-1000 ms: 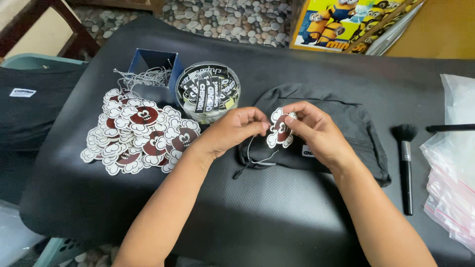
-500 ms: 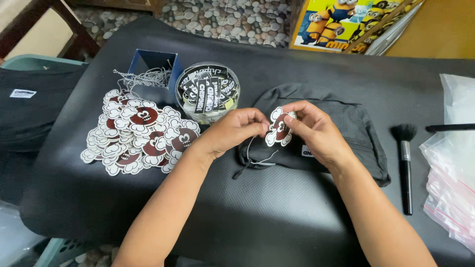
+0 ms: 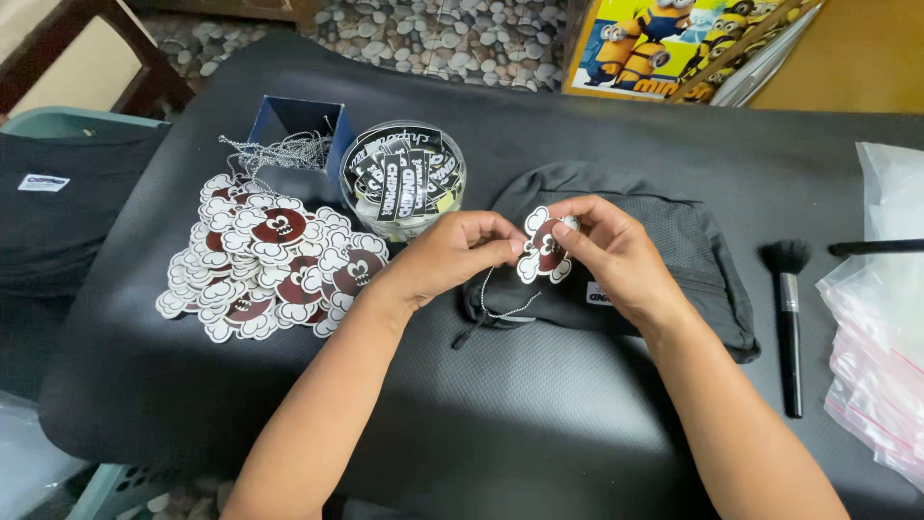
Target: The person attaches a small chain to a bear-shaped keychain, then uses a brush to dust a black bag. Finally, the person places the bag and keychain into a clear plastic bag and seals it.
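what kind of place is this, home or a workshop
Probably a home packing setup rather than a workshop: a black padded table over a pebble floor, a pile of die-cut tags, a tub of stickers and zip bags. Both hands hold one tag over a dark pouch.

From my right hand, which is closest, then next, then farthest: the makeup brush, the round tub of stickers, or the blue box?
Measured from the right hand:
1. Makeup brush, lying to its right.
2. Round tub of stickers, up to its left.
3. Blue box, farthest left at the back.
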